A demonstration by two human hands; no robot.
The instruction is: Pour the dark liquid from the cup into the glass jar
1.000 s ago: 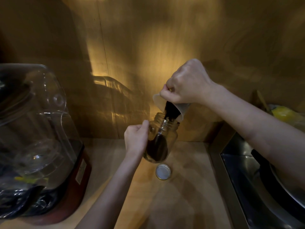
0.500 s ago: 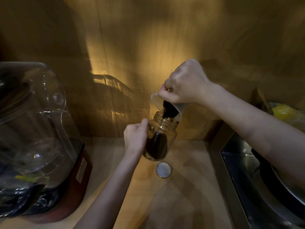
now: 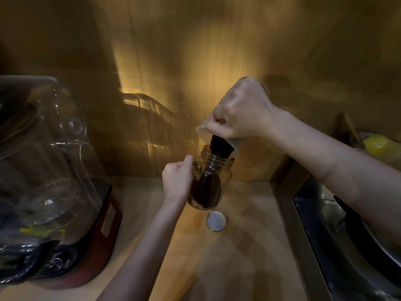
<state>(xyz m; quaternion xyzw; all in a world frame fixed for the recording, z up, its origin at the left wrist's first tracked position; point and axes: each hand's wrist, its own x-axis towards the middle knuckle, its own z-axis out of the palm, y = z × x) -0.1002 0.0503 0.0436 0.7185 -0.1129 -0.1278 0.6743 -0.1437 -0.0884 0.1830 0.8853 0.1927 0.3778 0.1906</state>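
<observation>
Mid-pour: right hand (image 3: 240, 111) clamped around a pale cup (image 3: 233, 144), tipped steeply so the rim dips into the mouth of the glass jar (image 3: 209, 183). Left hand (image 3: 178, 179) closed on the jar's left side, just below the threaded neck, holding it tilted toward the cup and lifted off the tabletop (image 3: 238, 246). Hands near each other but not touching; the jar between them, below the right and to the right of the left.

Dark liquid (image 3: 219, 146) visible as a thick, opaque black mass at the cup's lip, and again pooled in the lower half of the jar. By the look of it, roughly half full, with more to come from the cup; how much remains inside the cup cannot be told.

Next, most likely: a little more tilt of the cup to empty it, lip kept inside the narrow neck, jar held steady; then both righted and the jar set down.

Jar clear, smooth, rounded at the shoulders, ridged at the neck. Cup thin-walled and tapered, seemingly paper or soft plastic, slightly squeezed under the fingers. Below the left hand's jar, a round metal lid (image 3: 216, 220) lying flat, pale inside with a gilt rim. Tabletop matte, light wood, faintly speckled near the lid. Far left of the left hand, a large clear plastic vessel (image 3: 43, 153) on a red base.
</observation>
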